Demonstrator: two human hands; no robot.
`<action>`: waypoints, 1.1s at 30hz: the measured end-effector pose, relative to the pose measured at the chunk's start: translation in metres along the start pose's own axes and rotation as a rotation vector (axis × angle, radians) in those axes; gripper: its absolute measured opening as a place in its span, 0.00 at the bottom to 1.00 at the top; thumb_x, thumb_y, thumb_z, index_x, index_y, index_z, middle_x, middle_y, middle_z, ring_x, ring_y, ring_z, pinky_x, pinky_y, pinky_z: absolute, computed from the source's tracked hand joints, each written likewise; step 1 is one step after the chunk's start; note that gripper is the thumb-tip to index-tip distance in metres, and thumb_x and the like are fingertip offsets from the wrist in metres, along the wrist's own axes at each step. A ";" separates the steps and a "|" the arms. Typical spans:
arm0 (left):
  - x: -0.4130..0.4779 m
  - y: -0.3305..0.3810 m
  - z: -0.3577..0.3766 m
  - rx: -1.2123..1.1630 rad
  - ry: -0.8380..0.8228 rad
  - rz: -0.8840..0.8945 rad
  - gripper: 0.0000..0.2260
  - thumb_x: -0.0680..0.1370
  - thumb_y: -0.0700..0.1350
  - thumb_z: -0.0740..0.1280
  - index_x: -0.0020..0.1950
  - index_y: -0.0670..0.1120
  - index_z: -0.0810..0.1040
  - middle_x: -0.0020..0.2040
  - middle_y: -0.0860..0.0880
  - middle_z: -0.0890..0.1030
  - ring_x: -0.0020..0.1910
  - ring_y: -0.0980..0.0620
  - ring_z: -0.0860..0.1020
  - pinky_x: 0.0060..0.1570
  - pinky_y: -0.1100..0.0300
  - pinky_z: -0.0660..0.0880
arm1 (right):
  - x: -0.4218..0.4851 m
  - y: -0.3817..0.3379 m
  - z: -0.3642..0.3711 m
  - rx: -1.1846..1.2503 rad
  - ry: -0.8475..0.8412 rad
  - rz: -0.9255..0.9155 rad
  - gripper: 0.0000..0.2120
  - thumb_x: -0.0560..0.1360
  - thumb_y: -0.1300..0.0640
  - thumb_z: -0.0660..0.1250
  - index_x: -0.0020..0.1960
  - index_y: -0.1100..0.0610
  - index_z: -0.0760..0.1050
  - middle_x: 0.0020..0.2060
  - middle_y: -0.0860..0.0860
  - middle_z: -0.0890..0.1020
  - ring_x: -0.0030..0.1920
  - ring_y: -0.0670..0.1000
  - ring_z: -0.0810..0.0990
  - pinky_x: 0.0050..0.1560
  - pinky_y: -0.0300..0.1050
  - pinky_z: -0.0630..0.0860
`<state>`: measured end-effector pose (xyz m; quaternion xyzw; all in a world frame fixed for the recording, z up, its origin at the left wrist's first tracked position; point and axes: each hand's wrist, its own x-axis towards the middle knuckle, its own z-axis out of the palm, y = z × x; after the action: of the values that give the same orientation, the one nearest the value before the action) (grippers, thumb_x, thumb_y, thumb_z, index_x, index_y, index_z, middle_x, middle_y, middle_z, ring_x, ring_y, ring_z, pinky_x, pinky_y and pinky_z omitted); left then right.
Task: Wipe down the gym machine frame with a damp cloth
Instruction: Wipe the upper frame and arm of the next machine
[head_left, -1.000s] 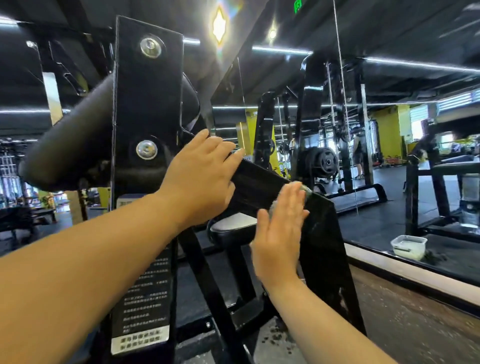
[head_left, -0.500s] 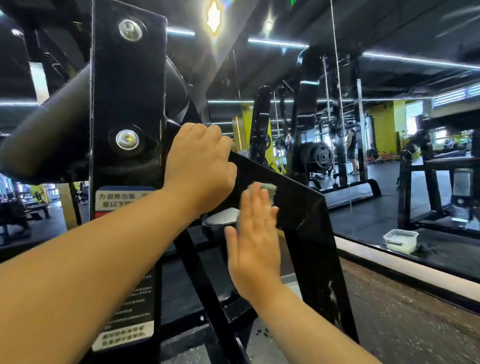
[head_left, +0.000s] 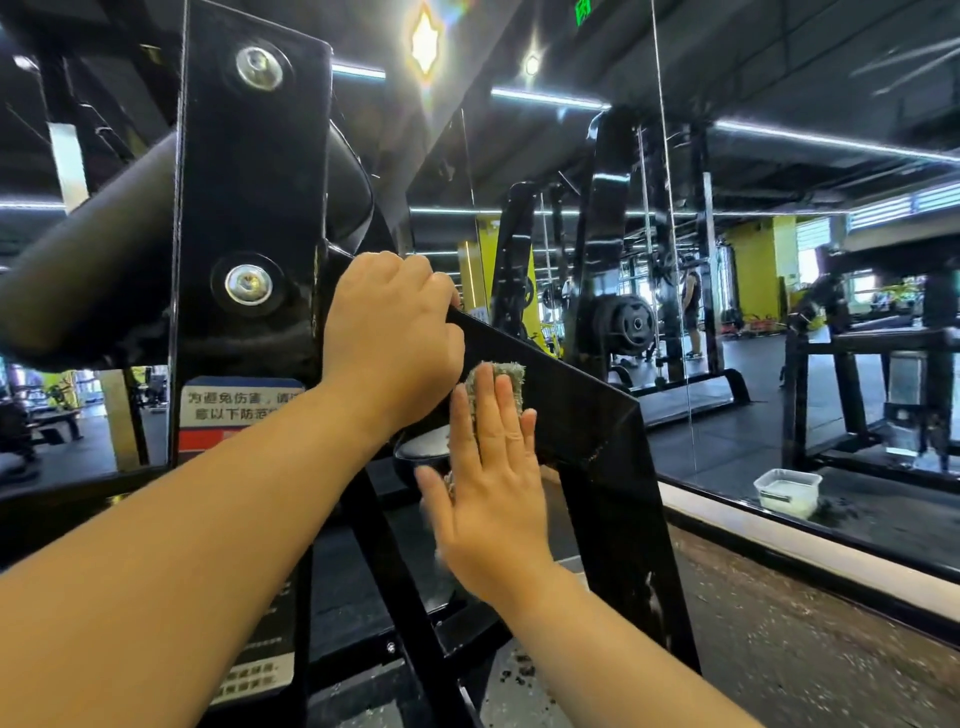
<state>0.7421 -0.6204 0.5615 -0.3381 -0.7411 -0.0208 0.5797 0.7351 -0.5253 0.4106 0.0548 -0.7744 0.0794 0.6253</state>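
Just the head cam here, so one angle to go on.

Your left hand is up on the machine frame. The fingers are curled over the top edge of the black slanted bar, right where it meets the tall upright plate, so that hand has a proper hold on the steel. Your right hand is a totally different story: it's flat, fingers straight and close together, with the palm pushed against the near face of that same slanted bar. It's not wrapped around anything, just pressing.

The cloth is sandwiched between that flat right palm and the bar. You can see a fuzzy grey-green bit poking out above your fingertips, and another scrap by your thumb. It sits on the upper part of the bar, just below your left hand and a little short of the bend where the bar turns down into a leg.

Other stuff: two bolts on the upright plate, the upper bolt and the lower bolt, plus a padded roller sticking out to the left and a warning label lower down. The mirror on the right shows a weight plate. There's a white plastic tub at the mirror's base, but I can't tell if that's real or a reflection.
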 end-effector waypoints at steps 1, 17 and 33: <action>0.000 0.000 -0.001 -0.009 -0.008 0.001 0.21 0.69 0.46 0.50 0.44 0.41 0.81 0.37 0.45 0.78 0.39 0.43 0.73 0.46 0.50 0.67 | -0.003 0.012 -0.001 -0.047 -0.007 -0.070 0.29 0.83 0.44 0.42 0.79 0.55 0.41 0.78 0.53 0.47 0.78 0.55 0.45 0.76 0.54 0.40; 0.003 -0.017 -0.009 -0.076 -0.013 0.104 0.22 0.71 0.46 0.51 0.48 0.43 0.84 0.41 0.44 0.84 0.40 0.42 0.79 0.47 0.50 0.74 | 0.033 0.026 -0.005 0.046 0.083 -0.073 0.27 0.81 0.49 0.51 0.77 0.55 0.49 0.76 0.52 0.54 0.78 0.51 0.50 0.76 0.54 0.46; -0.015 -0.045 -0.049 -0.141 0.178 -0.013 0.16 0.71 0.42 0.58 0.54 0.40 0.78 0.55 0.43 0.79 0.59 0.45 0.72 0.64 0.58 0.61 | 0.096 -0.066 0.004 0.009 0.099 -0.079 0.30 0.80 0.47 0.49 0.77 0.57 0.44 0.78 0.55 0.51 0.77 0.54 0.45 0.76 0.53 0.42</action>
<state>0.7616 -0.6833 0.5807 -0.3700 -0.6857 -0.1067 0.6177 0.7235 -0.5896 0.5069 0.0841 -0.7392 0.0607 0.6654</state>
